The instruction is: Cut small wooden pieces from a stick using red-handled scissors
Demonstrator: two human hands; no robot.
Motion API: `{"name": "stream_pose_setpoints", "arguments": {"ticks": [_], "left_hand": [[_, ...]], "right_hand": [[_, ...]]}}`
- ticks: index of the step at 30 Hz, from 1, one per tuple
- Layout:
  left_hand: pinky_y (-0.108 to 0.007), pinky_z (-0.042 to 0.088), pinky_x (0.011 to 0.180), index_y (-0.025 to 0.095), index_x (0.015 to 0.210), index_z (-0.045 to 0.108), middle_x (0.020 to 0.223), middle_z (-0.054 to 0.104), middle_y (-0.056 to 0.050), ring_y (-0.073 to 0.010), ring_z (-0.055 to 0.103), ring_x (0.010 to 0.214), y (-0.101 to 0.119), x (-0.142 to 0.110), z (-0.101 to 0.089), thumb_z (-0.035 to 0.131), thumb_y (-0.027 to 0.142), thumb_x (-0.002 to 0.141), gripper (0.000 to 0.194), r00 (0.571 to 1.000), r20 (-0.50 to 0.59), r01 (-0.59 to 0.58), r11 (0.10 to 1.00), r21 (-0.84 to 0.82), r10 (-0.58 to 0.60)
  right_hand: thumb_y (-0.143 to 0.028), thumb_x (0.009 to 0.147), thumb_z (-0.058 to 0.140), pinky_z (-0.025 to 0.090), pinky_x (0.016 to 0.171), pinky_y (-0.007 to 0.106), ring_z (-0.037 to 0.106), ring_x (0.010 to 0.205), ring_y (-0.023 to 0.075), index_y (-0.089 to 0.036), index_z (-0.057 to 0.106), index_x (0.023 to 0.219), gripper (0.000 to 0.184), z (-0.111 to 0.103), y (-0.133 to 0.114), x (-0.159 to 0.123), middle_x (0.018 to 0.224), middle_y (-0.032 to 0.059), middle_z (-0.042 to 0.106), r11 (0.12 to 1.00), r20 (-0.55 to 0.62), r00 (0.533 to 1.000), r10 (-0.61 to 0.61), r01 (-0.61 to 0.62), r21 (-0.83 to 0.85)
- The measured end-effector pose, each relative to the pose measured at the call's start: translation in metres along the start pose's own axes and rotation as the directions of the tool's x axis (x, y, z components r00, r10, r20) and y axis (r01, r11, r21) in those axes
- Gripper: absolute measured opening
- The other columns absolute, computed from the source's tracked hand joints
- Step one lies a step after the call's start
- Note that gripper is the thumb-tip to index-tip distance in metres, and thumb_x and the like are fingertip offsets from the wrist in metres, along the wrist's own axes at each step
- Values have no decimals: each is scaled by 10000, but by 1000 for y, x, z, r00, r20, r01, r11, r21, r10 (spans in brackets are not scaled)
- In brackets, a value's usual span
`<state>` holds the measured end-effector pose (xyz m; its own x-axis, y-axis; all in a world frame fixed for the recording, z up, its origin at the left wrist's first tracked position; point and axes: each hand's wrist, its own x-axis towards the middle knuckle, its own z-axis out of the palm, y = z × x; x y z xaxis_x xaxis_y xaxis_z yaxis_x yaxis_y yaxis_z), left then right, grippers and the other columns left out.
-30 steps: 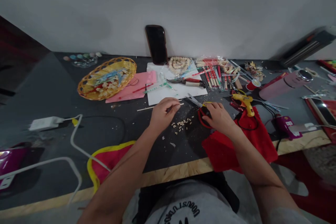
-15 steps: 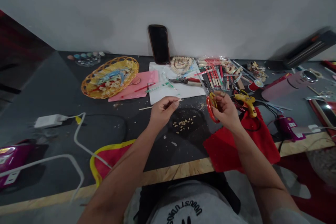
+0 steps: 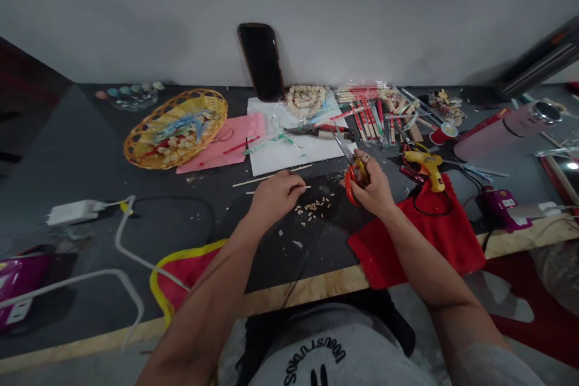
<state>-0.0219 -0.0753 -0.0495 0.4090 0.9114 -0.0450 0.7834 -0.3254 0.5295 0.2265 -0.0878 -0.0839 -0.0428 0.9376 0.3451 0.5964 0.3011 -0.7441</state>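
My left hand (image 3: 277, 194) pinches a thin wooden stick (image 3: 308, 187) near its right end, low over the dark table. A second thin stick (image 3: 244, 183) lies just behind that hand, partly hidden by it. In my right hand (image 3: 374, 190) are scissors (image 3: 351, 176) with red and yellow handles, their blades pointing away and slightly to the left, apart from the stick. Between the hands, a scatter of short cut wooden bits (image 3: 313, 208) lies on the table.
Behind the hands are white paper (image 3: 271, 160), pliers (image 3: 316, 131) and a leaning phone (image 3: 261, 61). A yellow basket (image 3: 131, 148) stands left. On the right are a yellow glue gun (image 3: 425, 166), a red cloth (image 3: 420, 235) and a pink bottle (image 3: 486, 140).
My left hand has come down closer to the table with its stick. The scissors have moved left, away from the glue gun. The stick behind my left hand shows more now.
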Motion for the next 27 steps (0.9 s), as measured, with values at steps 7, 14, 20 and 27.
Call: {"name": "stream_pose_setpoints", "arguments": {"ticks": [7,14,20,27], "left_hand": [[-335,459,816,225,906,707,990,695,-52,-215,633,930,0,2,1,533,284,882,186,1000,-9,-3,999,-50,3],[-312,458,743,213,910,697,921,711,-50,-201,642,848,-2,2,7,544,298,874,179,985,-171,-49,978,-203,14],[-322,472,813,202,911,692,964,710,-55,-210,640,937,8,5,25,514,248,897,184,981,-159,-129,987,-97,112],[-362,479,901,186,948,722,1086,691,-84,-249,617,1021,19,12,46,467,169,888,262,977,-88,-182,974,134,195]], "right_hand": [[-386,799,691,514,679,347,492,660,162,-216,502,1322,581,-3,-8,2,977,64,577,997,21,999,-49,50,-59],[-414,780,685,524,697,355,517,712,181,-230,479,1339,624,-7,-13,2,985,63,561,994,93,996,-6,16,-107],[-404,799,663,523,695,359,540,748,197,-207,463,1340,610,-8,-13,4,1024,86,571,991,44,998,49,-43,-127],[-393,809,648,526,749,379,562,765,207,-182,500,1309,562,-9,-6,9,1038,95,590,992,20,996,89,-87,-90]]}}
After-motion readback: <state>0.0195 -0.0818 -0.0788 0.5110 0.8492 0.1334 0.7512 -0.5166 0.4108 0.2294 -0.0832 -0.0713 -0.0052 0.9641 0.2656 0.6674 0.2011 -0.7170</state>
